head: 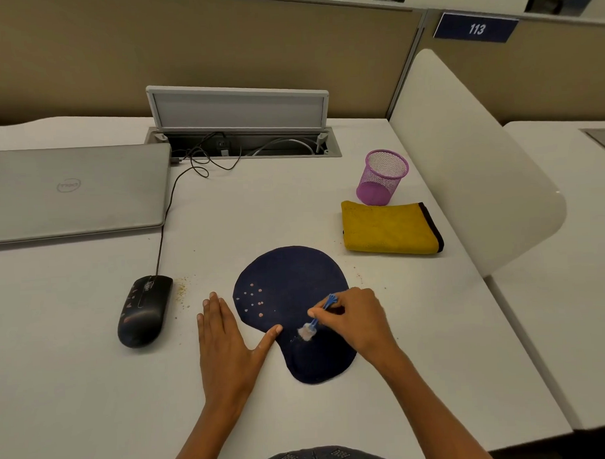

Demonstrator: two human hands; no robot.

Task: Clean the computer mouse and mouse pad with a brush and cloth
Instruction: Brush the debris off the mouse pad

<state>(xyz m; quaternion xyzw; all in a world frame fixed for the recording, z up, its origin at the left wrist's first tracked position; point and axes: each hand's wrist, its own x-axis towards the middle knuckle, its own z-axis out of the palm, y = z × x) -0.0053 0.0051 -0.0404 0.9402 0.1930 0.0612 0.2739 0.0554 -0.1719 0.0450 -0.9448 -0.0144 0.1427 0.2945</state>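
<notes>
The mouse pad [293,312] lies flat on the counter [93,374] straight ahead of the person, its long axis running from the wide round end, away from the body, back to the narrower wrist-rest lobe nearest the body. The right hand [355,316] hangs over the pad's right side, its fingers pinched round the blue handle of a small brush [319,314]; the handle slants up and away to the right while the pale bristles point down and left and touch the pad near its waist, where the round part narrows into the wrist rest. The left hand [226,338] lies flat on the counter just beside the pad's left edge, fingers straight and holding nothing, with the thumb spread out so that its tip rests on the pad's rim, seemingly to steady it. A scatter of pale crumbs [252,298] sits on the left part of the round area, up and to the left of the bristles and between the two hands; that is likely where the brush has to sweep next, so the stroke would travel leftward and away from the body, toward the flat hand. The right hand, already carrying the tool, is the one to reach them. The mouse [144,310] lies well to the left, beyond the left hand, its length pointing away from the body with more crumbs beside it, and the folded yellow cloth [390,228] waits untouched past the pad's far right.
</notes>
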